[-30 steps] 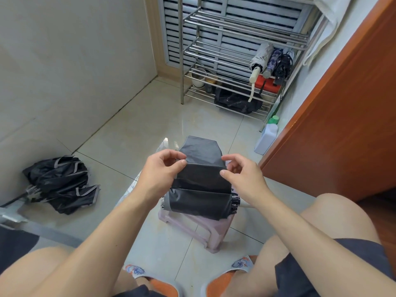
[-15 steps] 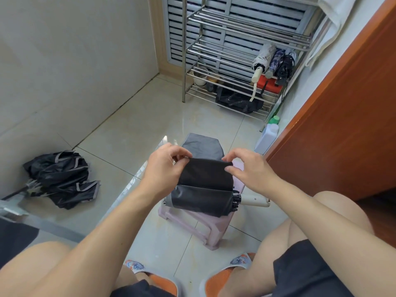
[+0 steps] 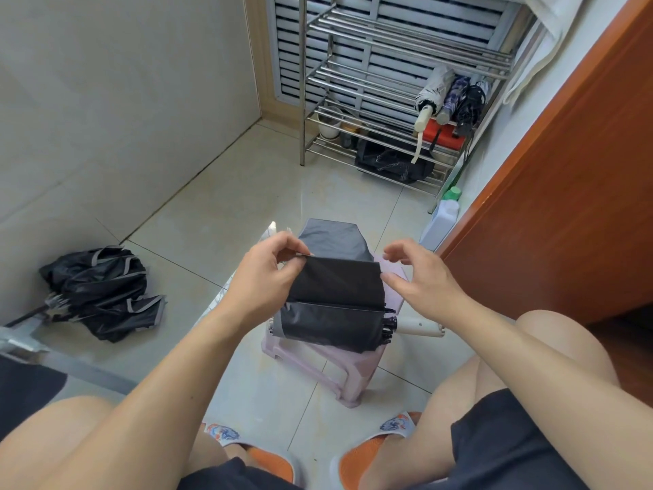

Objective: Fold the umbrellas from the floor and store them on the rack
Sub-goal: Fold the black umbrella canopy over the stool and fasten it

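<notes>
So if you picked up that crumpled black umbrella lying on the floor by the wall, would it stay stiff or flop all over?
Probably floppy: the crumpled black umbrella lies in loose folds with its grey-edged panels sagging, so the cloth would likely dangle. Its thin metal ribs poke out at one end, so that part may stay stiff and could snag. It looks light for its size.

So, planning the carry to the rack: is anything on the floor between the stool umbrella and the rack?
Nothing visible: bare tile lies between the black umbrella on the pink stool and the steel rack. A white jug stands off right.
</notes>
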